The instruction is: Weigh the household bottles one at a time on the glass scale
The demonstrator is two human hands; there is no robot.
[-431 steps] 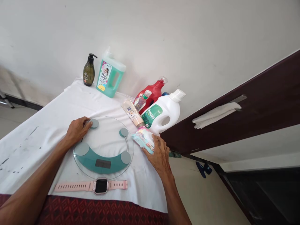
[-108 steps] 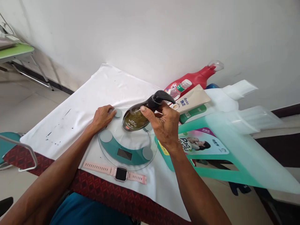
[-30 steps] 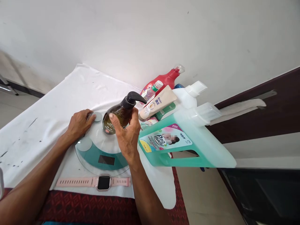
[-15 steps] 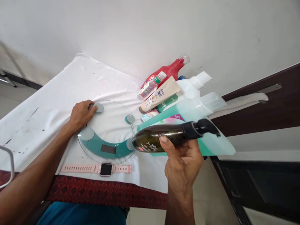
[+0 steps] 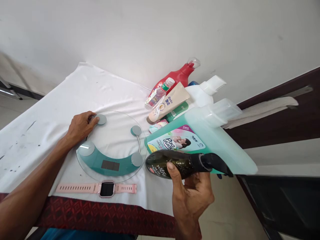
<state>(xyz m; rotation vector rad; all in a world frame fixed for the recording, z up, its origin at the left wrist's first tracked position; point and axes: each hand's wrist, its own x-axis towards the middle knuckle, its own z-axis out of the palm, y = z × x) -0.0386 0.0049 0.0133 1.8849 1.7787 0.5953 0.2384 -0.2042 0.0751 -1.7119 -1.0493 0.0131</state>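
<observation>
My right hand [image 5: 193, 193] is closed round a dark brown pump bottle [image 5: 175, 163] with a black pump head. The bottle lies almost level, its base pointing left and its pump to the right, just in front of the green-filled jug. At the far left rim of a round glass bathroom scale [image 5: 112, 168], my left hand [image 5: 81, 126] grips the edge, thumb by a grey pad; its other fingertips are partly hidden. A pink-strapped smartwatch [image 5: 107, 189] is stretched out along the scale's near side.
Right of the scale lie a large jug of green liquid [image 5: 225, 146], a cream tube [image 5: 170, 101], a small clear bottle [image 5: 156, 96], a red bottle [image 5: 177, 78] and a white bottle [image 5: 200, 95]. A white cloth [image 5: 60, 96] covers the table. The wall stands behind.
The pump bottle in my right hand has come lower and nearer, uncovering more of the jug's label. My left hand stays on the scale's rim while the view shifts slightly.
</observation>
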